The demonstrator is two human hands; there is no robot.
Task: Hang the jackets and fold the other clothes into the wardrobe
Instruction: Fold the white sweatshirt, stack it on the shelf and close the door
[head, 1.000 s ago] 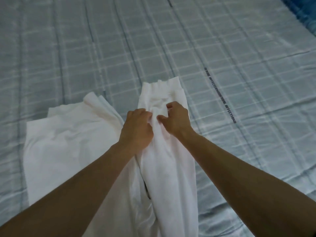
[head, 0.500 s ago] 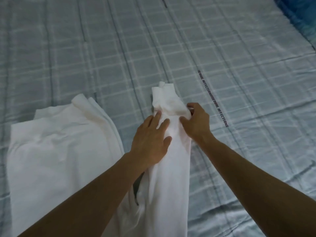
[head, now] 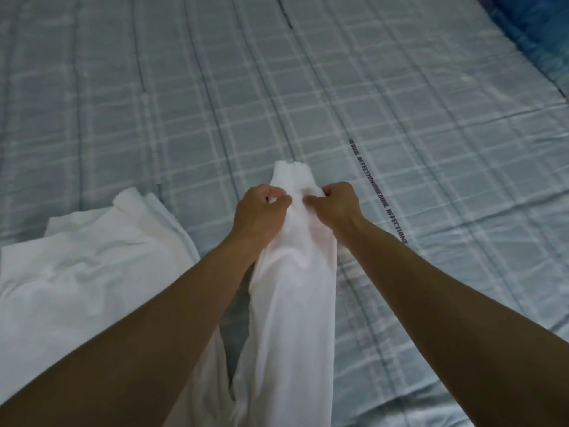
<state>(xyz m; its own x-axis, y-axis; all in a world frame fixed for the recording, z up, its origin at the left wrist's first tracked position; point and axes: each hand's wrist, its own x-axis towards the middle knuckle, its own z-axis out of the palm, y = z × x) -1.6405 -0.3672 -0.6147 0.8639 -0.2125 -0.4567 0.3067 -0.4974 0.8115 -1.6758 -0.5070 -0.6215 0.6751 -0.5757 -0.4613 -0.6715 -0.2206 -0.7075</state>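
A white long-sleeved garment [head: 77, 278] lies spread on the bed, its body at the left. One sleeve [head: 292, 303] stretches away from me up the middle, its cuff end pointing to the far side. My left hand [head: 258, 214] and my right hand [head: 335, 204] sit side by side just below the cuff. Each pinches the sleeve fabric between thumb and curled fingers. The cloth bunches between the two hands.
The bed is covered by a light blue checked sheet [head: 431, 149] with a printed text stripe [head: 378, 192] to the right of the sleeve. A darker blue cloth [head: 535, 29] shows at the top right corner.
My left hand lay flat on the sleeve half a second ago; now its fingers are curled and pinch the fabric. Both hands have shifted slightly up the sleeve toward the cuff.
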